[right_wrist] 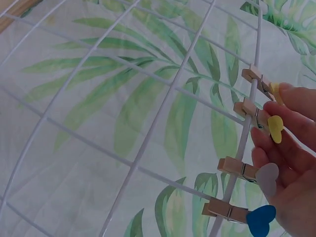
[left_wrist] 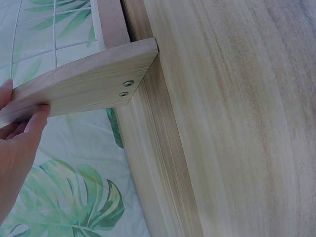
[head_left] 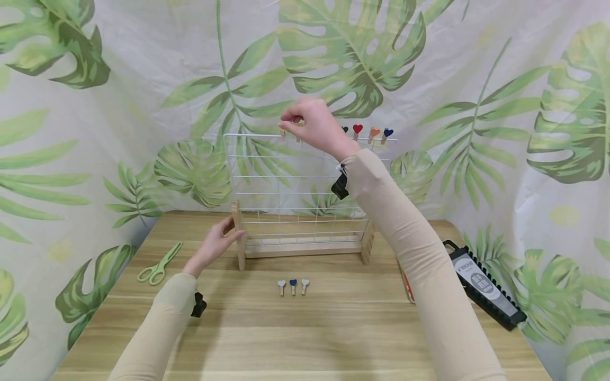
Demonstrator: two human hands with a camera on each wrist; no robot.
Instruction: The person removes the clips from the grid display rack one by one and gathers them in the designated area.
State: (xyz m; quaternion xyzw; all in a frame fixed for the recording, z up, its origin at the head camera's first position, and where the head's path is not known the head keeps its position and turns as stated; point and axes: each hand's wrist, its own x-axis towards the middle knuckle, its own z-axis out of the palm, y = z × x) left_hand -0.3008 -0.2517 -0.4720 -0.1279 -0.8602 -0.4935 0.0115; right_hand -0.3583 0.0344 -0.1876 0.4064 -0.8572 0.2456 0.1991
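Observation:
A white wire grid rack (head_left: 254, 177) stands upright on the table in a wooden base. With thumb and fingers my right hand (head_left: 314, 123) pinches a clothespin (right_wrist: 254, 74) with a yellow heart, its jaws over the top wire. Beside it on that wire sit a second yellow-heart clothespin (right_wrist: 275, 129), a white one (right_wrist: 267, 178) and a blue one (right_wrist: 260, 220). Farther right are red (head_left: 358, 128), orange (head_left: 375, 132) and dark blue (head_left: 388, 133) hearts, plus a partly hidden green one. My left hand (head_left: 216, 242) grips the rack's left wooden post (left_wrist: 84, 91) between thumb and fingers.
Three heart clothespins, white (head_left: 281, 286), blue (head_left: 293, 284) and white (head_left: 305, 286), lie in front of the rack. Green scissors (head_left: 159, 266) lie at the left. A black and grey ridged item (head_left: 486, 283) lies at the right edge; a red-edged item (head_left: 407, 286) is partly behind my right sleeve.

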